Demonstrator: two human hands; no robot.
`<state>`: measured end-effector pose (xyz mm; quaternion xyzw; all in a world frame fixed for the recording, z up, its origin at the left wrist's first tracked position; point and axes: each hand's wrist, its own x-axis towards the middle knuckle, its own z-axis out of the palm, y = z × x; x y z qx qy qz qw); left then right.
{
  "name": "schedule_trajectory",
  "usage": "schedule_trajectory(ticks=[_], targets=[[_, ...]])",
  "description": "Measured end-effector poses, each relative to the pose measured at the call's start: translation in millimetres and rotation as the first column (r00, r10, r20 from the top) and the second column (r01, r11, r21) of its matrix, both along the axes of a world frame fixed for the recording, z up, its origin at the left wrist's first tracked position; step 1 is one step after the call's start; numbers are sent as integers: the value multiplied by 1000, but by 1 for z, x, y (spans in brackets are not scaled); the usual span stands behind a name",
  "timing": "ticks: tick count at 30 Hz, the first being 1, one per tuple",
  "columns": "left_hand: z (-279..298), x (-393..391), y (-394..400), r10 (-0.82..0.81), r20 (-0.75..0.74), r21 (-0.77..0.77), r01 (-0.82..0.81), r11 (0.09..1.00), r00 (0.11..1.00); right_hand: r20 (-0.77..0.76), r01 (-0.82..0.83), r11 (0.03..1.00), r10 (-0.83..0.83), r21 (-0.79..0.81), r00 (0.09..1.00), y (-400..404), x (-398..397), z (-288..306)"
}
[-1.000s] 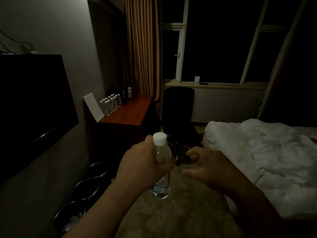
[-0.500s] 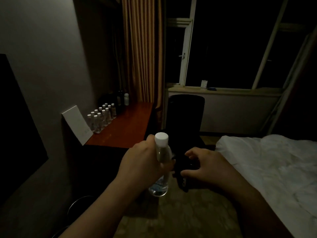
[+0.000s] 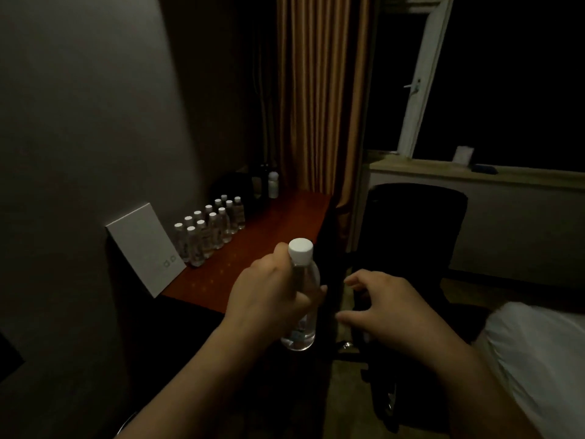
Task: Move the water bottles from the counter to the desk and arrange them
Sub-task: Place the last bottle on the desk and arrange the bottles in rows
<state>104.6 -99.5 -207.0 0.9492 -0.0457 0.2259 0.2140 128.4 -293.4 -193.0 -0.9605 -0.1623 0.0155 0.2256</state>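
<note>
My left hand (image 3: 269,296) grips a clear water bottle (image 3: 302,299) with a white cap, held upright in the air near the desk's front right corner. Beside it, my right hand (image 3: 389,308) hovers with curled, spread fingers and holds nothing. On the reddish wooden desk (image 3: 272,248) several small white-capped water bottles (image 3: 209,231) stand in two rows along the wall, ahead and to the left of my hands.
A white card (image 3: 145,248) leans against the wall at the desk's near left end. Dark items and a small white-capped bottle (image 3: 273,183) sit at the desk's far end by the curtain (image 3: 319,96). A black office chair (image 3: 411,236) stands right of the desk; a white bed (image 3: 544,359) lies at right.
The view has closed in on the desk and turned left; the desk and its bottle rows look larger. My left hand still holds the bottle, and my right hand stays beside it.
</note>
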Motion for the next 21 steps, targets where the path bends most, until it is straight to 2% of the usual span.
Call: schedule_trajectory(ticks=[5, 11, 21], targets=[[-2, 110, 12, 218, -29, -56, -219, 974, 976, -16, -187, 981, 187, -43, 982, 22, 143, 11], [-18, 200, 57, 445, -67, -114, -450, 886, 893, -46, -380, 921, 377, -82, 925, 87, 273, 2], [-74, 340, 185, 654, -149, -192, -670, 717, 742, -39, -552, 825, 552, -119, 833, 236, 434, -44]])
